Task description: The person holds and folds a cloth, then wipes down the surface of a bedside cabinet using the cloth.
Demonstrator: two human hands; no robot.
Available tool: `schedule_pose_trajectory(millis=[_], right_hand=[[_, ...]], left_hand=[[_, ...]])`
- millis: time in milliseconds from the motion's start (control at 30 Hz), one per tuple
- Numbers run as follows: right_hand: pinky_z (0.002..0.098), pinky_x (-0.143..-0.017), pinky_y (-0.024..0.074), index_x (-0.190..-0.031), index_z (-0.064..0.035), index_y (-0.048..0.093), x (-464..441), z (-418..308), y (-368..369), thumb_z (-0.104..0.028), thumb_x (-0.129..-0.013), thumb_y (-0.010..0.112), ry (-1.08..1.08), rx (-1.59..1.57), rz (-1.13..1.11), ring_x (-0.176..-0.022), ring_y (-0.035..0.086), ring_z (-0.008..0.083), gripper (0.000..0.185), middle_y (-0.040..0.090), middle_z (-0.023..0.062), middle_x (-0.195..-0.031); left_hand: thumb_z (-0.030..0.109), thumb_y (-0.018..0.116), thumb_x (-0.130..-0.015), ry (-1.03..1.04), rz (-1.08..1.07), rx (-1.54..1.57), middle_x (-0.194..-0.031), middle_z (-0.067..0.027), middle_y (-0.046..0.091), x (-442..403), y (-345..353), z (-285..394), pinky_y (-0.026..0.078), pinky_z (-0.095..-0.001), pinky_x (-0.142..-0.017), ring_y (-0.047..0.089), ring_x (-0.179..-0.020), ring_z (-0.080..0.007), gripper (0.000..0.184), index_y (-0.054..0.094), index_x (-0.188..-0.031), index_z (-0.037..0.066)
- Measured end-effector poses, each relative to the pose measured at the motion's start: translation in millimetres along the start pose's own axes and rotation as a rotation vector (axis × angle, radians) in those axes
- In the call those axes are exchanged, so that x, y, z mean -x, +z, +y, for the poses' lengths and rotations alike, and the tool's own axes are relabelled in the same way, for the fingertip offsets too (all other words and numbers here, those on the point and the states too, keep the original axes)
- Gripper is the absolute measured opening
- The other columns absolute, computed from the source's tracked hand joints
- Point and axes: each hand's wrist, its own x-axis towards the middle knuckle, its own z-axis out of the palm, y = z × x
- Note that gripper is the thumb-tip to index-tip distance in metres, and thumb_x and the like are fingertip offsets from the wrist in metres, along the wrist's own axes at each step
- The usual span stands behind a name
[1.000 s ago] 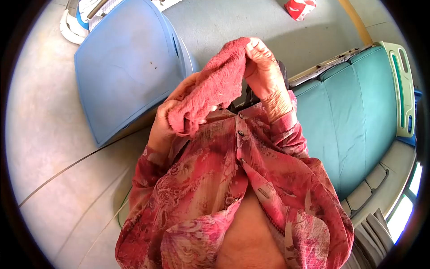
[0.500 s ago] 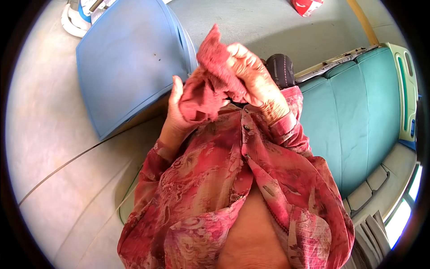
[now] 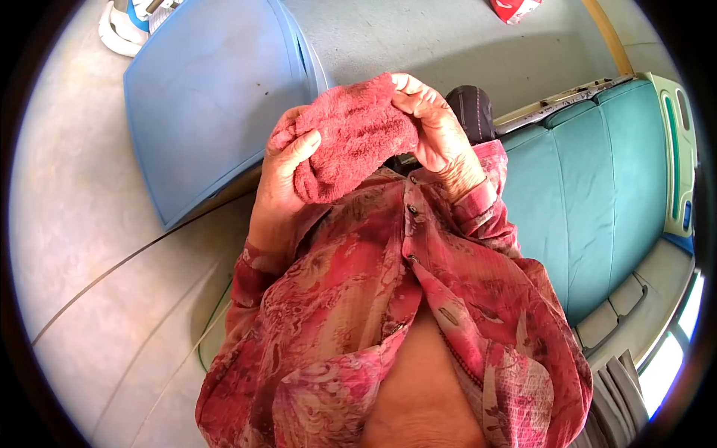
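A fuzzy red cloth (image 3: 351,134) is held up between my two hands, in front of my chest. My left hand (image 3: 280,179) grips its left end, with the thumb lying on top and the fingers mostly hidden behind the cloth. At the cloth's upper right edge, my right hand (image 3: 437,131) pinches it between thumb and fingers. The cloth looks folded or bunched, with a crease along its middle. Below the hands is a red patterned shirt (image 3: 336,299) with buttons down its front.
A blue cabinet top (image 3: 216,104) stands at the upper left. To the right lies a teal mattress (image 3: 590,194) on a bed with a pale green end board (image 3: 676,149). A dark shoe (image 3: 472,112) and a red bag (image 3: 514,9) are farther up.
The cloth has gone from crumpled, with a corner sticking up, to a flatter, wider shape. My left thumb has come down onto it, and my right hand has shifted to its upper edge.
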Motion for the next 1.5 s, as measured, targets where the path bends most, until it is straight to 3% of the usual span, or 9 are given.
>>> schedule_pose_trajectory(millis=[200,267,400,600,767,933,1133,1433,1500], right_hand=[[0.0290,-0.083,0.0537,-0.115,-0.0008,0.059,-3,4,8,0.000,-0.091,0.054,-0.056,0.106,-0.010,-0.093,0.064,0.0149,0.024,0.065,0.0068,-0.103],[0.0277,-0.082,0.0529,-0.113,-0.0013,0.059,-9,6,17,0.001,-0.092,0.052,-0.372,0.936,0.170,-0.094,0.063,0.0132,0.022,0.066,0.0043,-0.101],[0.0356,-0.075,0.0525,-0.116,-0.0039,0.059,4,31,53,-0.007,-0.077,0.057,-0.755,1.926,-0.287,-0.083,0.061,0.0268,0.039,0.063,0.0141,-0.107],[0.0338,-0.079,0.0506,-0.112,-0.0053,0.064,20,30,55,-0.017,-0.072,0.057,-0.856,2.133,-0.325,-0.089,0.057,0.0231,0.043,0.060,0.0097,-0.116],[0.0321,-0.073,0.0517,-0.102,-0.0049,0.067,24,25,52,-0.017,-0.066,0.062,-0.877,2.097,-0.397,-0.086,0.057,0.0188,0.038,0.062,0.0084,-0.110],[0.0331,-0.068,0.0528,-0.102,-0.0045,0.066,26,20,34,-0.010,-0.064,0.071,-1.132,1.807,-0.297,-0.077,0.059,0.0211,0.039,0.062,0.0095,-0.105],[0.0331,-0.067,0.0530,-0.103,-0.0042,0.065,31,32,21,-0.006,-0.068,0.070,-0.906,1.819,-0.213,-0.078,0.061,0.0245,0.036,0.062,0.0101,-0.098],[0.0344,-0.066,0.0537,-0.096,-0.0026,0.064,31,24,6,0.001,-0.066,0.064,-0.820,1.855,-0.215,-0.077,0.063,0.0254,0.030,0.064,0.0091,-0.087],[0.0341,-0.068,0.0537,-0.096,-0.0031,0.064,29,20,-3,0.001,-0.067,0.063,-0.809,1.893,-0.142,-0.078,0.063,0.0255,0.030,0.064,0.0083,-0.085]], left_hand=[[0.002,0.056,-0.090,-0.015,0.108,-0.049,-0.110,-0.0075,0.060,-6,0,-14,0.049,-0.0316,-0.090,0.059,-0.101,-0.0169,0.027,0.051,-0.116,0.002],[0.015,0.052,-0.096,-0.009,0.105,-0.144,-0.114,-0.0071,0.058,-5,-7,-27,0.047,-0.0317,-0.092,0.056,-0.105,-0.0155,0.026,0.050,-0.119,0.003],[0.067,0.035,-0.089,-0.225,-0.085,0.314,-0.129,-0.0084,0.050,-3,-1,-36,0.043,-0.0378,-0.099,0.050,-0.118,-0.0200,0.074,0.045,-0.130,0.007],[0.083,0.038,-0.071,0.061,-0.202,0.289,-0.132,-0.0098,0.049,2,10,-34,0.040,-0.0395,-0.103,0.047,-0.123,-0.0233,0.099,0.043,-0.132,0.005],[0.040,0.036,-0.100,-0.048,-0.161,0.074,-0.129,-0.0101,0.052,1,9,-22,0.041,-0.0396,-0.100,0.053,-0.117,-0.0238,0.050,0.046,-0.130,0.002],[0.036,0.033,-0.101,0.023,-0.303,0.549,-0.135,-0.0108,0.049,-9,13,-9,0.034,-0.0422,-0.107,0.046,-0.124,-0.0271,0.048,0.040,-0.135,0.002],[0.049,0.039,-0.097,0.144,0.030,0.457,-0.134,-0.0114,0.049,-14,21,4,0.035,-0.0457,-0.106,0.047,-0.124,-0.0279,0.057,0.042,-0.134,0.006],[0.060,0.039,-0.092,0.372,0.152,-0.074,-0.131,-0.0107,0.052,-39,-38,72,0.040,-0.0442,-0.101,0.048,-0.121,-0.0286,0.069,0.045,-0.130,0.003],[0.055,0.049,-0.090,0.739,0.077,-0.541,-0.131,-0.0126,0.052,-67,-61,99,0.040,-0.0430,-0.099,0.048,-0.122,-0.0284,0.065,0.044,-0.129,0.003]])
